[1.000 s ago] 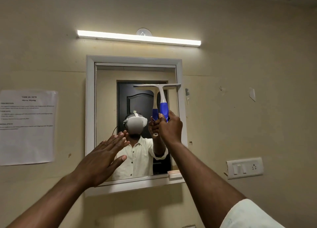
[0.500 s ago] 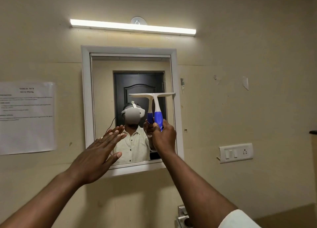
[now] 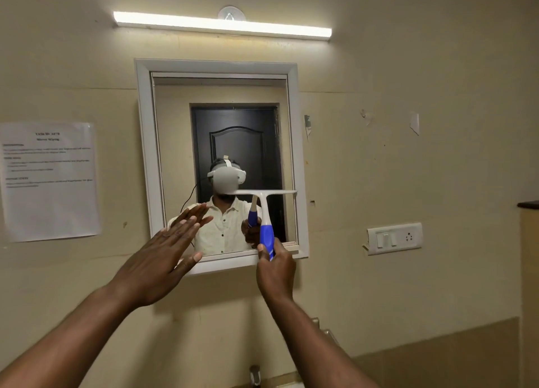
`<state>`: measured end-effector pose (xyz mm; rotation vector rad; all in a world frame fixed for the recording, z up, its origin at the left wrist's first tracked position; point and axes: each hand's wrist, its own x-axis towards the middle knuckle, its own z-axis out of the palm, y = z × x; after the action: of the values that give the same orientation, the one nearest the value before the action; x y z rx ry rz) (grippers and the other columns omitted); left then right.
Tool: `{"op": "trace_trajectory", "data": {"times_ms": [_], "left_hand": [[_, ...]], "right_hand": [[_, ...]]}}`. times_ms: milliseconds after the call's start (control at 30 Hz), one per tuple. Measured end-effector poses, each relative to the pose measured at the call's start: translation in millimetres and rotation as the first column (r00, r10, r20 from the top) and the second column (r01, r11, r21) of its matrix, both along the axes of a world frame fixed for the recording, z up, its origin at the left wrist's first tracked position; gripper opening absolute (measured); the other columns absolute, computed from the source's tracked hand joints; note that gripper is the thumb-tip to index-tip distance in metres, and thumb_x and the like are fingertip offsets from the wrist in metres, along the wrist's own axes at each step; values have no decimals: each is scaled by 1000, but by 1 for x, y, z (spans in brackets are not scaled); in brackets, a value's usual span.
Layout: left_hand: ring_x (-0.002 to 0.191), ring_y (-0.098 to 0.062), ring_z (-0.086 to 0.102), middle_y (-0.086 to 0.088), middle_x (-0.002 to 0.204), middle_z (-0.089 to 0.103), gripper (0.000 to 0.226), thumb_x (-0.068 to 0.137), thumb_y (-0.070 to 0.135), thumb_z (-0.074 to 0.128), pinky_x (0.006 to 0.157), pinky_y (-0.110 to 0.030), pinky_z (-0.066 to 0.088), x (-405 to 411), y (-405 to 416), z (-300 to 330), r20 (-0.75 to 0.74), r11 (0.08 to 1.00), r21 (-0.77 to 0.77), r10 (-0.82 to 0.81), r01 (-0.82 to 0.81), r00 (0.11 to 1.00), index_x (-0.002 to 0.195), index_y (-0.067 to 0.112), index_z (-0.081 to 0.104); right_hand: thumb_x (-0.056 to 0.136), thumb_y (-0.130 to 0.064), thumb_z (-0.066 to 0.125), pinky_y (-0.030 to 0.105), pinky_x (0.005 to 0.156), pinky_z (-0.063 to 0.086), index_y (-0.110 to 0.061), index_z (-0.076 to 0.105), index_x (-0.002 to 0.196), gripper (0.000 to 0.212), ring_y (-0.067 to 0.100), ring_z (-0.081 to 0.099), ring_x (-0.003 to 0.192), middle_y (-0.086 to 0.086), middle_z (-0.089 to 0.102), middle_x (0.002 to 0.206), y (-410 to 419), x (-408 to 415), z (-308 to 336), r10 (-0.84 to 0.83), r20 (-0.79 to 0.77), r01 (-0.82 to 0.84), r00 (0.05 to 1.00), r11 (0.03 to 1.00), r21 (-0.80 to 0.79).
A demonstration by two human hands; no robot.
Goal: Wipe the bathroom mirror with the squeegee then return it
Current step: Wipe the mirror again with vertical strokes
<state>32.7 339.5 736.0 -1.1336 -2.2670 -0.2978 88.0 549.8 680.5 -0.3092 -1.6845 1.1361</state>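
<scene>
A wall mirror (image 3: 175, 142) in a white frame hangs straight ahead. My right hand (image 3: 275, 272) grips the blue handle of a white squeegee (image 3: 264, 201). Its blade lies level against the lower right part of the glass, reaching the frame's right side. My left hand (image 3: 163, 259) is raised flat with fingers spread, in front of the mirror's lower left corner, holding nothing. The glass reflects a person with a white headset and a dark door.
A tube light (image 3: 221, 24) glows above the mirror. A printed sheet (image 3: 49, 180) is taped to the wall at left. A switch plate (image 3: 393, 238) sits on the wall at right, and a tap fitting (image 3: 255, 373) shows below.
My right hand has drawn the squeegee down the right side of the mirror, from near the top to the lower part. My left hand stays raised and flat.
</scene>
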Motion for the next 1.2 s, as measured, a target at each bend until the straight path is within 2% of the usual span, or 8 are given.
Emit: {"op": "trace_trajectory", "data": {"times_ms": [100, 200, 267, 367, 600, 833, 1067, 1200], "left_hand": [[138, 7, -13, 21, 152, -8, 71, 84, 61, 14, 114, -20, -3, 4, -4, -4, 10, 1000, -12, 10, -10, 1000, 145, 32, -6], [138, 6, -13, 20, 152, -9, 71, 85, 60, 14, 114, -19, -4, 8, -6, -7, 18, 999, -26, 23, -22, 1000, 147, 30, -5], [137, 6, -14, 21, 151, -10, 71, 85, 60, 13, 113, -19, -5, 10, -8, -10, 21, 999, -28, 32, -31, 999, 146, 31, -7], [136, 7, -16, 22, 150, -12, 70, 85, 61, 14, 112, -17, -7, 12, -10, -15, 31, 999, -33, 45, -44, 999, 144, 31, -10], [139, 5, -11, 18, 153, -7, 70, 86, 61, 14, 115, -21, -4, 10, -10, -25, 40, 998, -51, 44, -42, 998, 146, 31, -8], [139, 4, -11, 19, 153, -8, 72, 85, 62, 13, 117, -23, -2, 6, -6, -34, 73, 996, -76, 44, -38, 996, 146, 29, -7], [138, 5, -12, 19, 151, -9, 72, 85, 62, 15, 115, -21, -4, 4, 7, -37, 76, 998, -69, 17, -12, 997, 145, 29, -6], [137, 6, -14, 21, 150, -10, 69, 85, 62, 14, 113, -20, -5, 5, 13, -38, 77, 997, -74, 15, -10, 997, 142, 33, -10]], "right_hand": [[92, -20, 55, 3, 53, 40, -10, 62, 108, 21, 1, 51, 58, -3, 57, 72, -4, 6, -21, 19, -4, -19, 1000, 999, -41], [92, -20, 55, 6, 52, 41, -14, 62, 108, 19, 3, 50, 57, -8, 53, 68, -8, 10, -41, 24, 20, -23, 1000, 997, -68], [91, -22, 56, 10, 51, 40, -16, 62, 102, 13, 5, 49, 56, -9, 52, 66, -9, 12, -55, 12, 50, -8, 999, 997, -72], [91, -22, 57, 8, 50, 40, -15, 59, 91, 7, 5, 47, 52, -8, 50, 62, -10, 15, -74, -6, 96, 14, 995, 997, -81], [90, -23, 57, 9, 48, 37, -22, 62, 100, 11, 5, 52, 57, -8, 55, 66, -10, 27, -100, -8, 171, 23, 985, 996, -90], [89, -24, 57, 13, 47, 33, -12, 63, 93, 14, 4, 44, 53, -4, 50, 63, 1, 33, -98, -42, 248, 48, 968, 999, -18], [89, -24, 57, 9, 45, 34, -16, 64, 96, 13, 4, 48, 54, -7, 52, 63, 1, 33, -97, -25, 242, 36, 970, 999, -41], [89, -25, 58, 9, 45, 33, -16, 63, 103, 17, 2, 50, 57, -4, 57, 70, -1, 33, -97, -5, 242, 17, 970, 999, -51]]}}
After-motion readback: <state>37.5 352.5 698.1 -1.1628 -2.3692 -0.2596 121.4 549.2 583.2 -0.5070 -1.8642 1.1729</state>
